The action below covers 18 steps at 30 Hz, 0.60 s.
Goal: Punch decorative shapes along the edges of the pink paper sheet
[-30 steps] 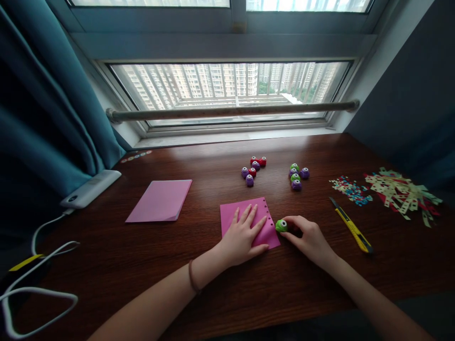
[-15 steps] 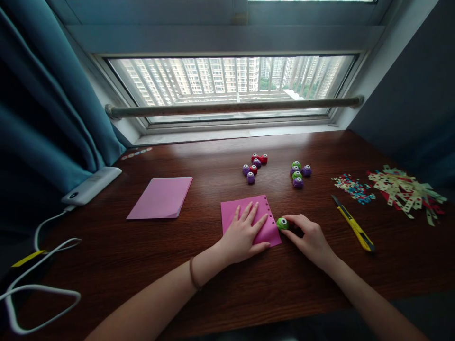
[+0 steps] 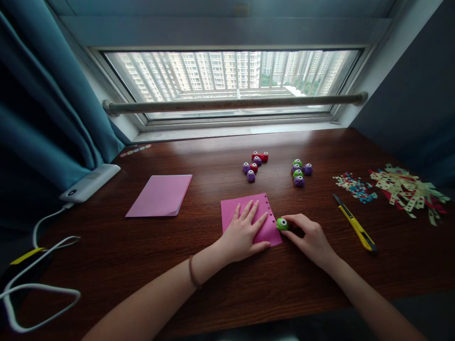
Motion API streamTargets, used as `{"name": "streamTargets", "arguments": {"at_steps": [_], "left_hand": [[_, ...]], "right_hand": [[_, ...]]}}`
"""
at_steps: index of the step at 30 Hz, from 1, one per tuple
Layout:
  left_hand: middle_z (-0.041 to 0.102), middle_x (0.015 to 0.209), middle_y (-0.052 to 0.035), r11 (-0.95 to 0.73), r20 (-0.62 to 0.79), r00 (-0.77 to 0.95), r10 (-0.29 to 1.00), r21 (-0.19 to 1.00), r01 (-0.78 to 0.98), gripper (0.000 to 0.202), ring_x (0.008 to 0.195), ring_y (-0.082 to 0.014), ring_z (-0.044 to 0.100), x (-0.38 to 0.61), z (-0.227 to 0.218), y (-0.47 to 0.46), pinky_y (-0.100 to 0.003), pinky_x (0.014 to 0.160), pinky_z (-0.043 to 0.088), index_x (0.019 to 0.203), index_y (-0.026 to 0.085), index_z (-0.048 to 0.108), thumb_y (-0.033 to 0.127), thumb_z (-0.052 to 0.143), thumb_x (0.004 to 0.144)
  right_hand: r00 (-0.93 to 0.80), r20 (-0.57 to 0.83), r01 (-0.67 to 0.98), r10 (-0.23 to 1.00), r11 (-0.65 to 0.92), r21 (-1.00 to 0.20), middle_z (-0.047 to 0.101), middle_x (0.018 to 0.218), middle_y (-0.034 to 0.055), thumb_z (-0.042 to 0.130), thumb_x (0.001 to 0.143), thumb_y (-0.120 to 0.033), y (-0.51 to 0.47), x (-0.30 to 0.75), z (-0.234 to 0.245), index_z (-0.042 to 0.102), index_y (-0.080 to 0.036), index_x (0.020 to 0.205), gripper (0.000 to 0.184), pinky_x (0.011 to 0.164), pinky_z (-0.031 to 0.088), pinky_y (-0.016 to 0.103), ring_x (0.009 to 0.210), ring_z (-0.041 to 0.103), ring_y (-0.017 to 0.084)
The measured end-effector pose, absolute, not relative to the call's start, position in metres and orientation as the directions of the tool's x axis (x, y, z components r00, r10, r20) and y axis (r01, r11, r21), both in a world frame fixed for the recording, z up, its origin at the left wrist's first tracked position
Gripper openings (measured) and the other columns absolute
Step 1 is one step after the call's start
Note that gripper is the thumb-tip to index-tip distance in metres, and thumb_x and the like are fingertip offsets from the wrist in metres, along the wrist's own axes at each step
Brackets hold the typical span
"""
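A square sheet of pink paper (image 3: 230, 211) lies on the dark wooden table, with a row of small star-shaped holes along its right edge. My left hand (image 3: 241, 233) rests flat on the sheet, fingers spread. Between the thumb and fingers of my right hand (image 3: 310, 237) is a green craft punch (image 3: 282, 224) with a star on its round white button. The punch sits at the sheet's right edge, below the holes; whether paper is inside its slot I cannot tell.
Further back stand red and purple punches (image 3: 253, 166) and green and purple punches (image 3: 299, 172). To the right lie a yellow utility knife (image 3: 357, 226), punched confetti (image 3: 355, 187) and paper strips (image 3: 408, 187). A pink paper stack (image 3: 159, 195) and white power bank (image 3: 90, 183) are left.
The view has tilted slightly. Both hands, the pink sheet and the green punch keep nearly the same places; the punch has at most turned a little.
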<state>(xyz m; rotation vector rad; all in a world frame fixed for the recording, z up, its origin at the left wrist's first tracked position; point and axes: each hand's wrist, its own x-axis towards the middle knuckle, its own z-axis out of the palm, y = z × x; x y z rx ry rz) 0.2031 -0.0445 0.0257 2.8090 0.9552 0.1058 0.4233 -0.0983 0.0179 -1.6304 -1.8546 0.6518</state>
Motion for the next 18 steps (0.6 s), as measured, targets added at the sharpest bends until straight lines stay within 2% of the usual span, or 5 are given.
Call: {"name": "streamTargets", "arguments": {"at_steps": [7,18], "left_hand": [[0.012,0.147,-0.0213,-0.776,0.041,0.785,0.619,0.188,0.602,0.081,0.134,-0.0350,0.005,0.2023,0.0193,-0.0439,-0.058,0.103,0.012,0.141,0.016,0.025,0.066,0.045,0.080],[0.010,0.148,-0.0197,-0.780,0.062,0.786,0.615,0.191,0.596,0.080,0.135,-0.0350,0.004,0.2009,0.0171,-0.0443,-0.057,0.103,0.011,0.141,0.017,0.025,0.065,0.046,0.079]], "right_hand": [[-0.142,0.132,0.706,0.981,0.194,-0.682,0.058,0.101,-0.0004,0.056,0.079,-0.030,-0.0989,0.4254,0.0203,0.060,-0.026,0.104,0.025,0.086,0.047,0.023,0.095,0.056,0.010],[-0.211,0.161,0.662,0.964,0.262,-0.703,0.060,0.107,-0.0020,0.055,0.081,-0.027,-0.1001,0.4205,0.0159,0.056,-0.026,0.107,0.026,0.092,0.046,0.021,0.102,0.055,0.008]]}}
